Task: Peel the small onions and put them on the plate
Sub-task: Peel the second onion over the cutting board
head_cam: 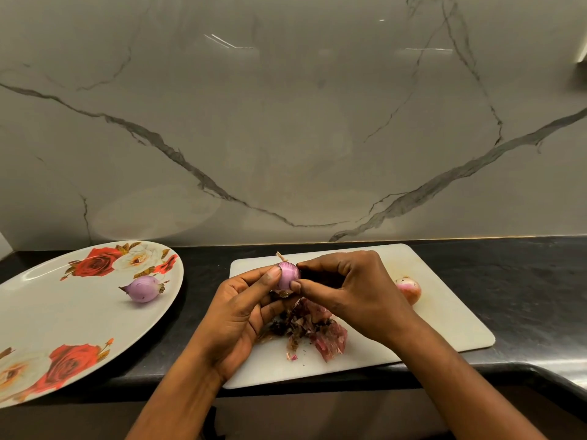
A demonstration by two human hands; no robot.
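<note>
Peelings [313, 336] lie nearest you on the board [444, 322]. Above them your left hand [241, 309] and right hand [352, 296] both pinch one onion [288, 276], long axis upright, dry tip toward 11 o'clock. At 9 o'clock a peeled onion [144, 289] lies on the plate [63, 312], tip toward 9.

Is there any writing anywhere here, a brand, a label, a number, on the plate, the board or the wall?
No readable text anywhere.
The plate carries only painted roses, no words.
The cutting board, the wall and the counter show no label, brand or number.
The onion being peeled has no sticker.
</note>
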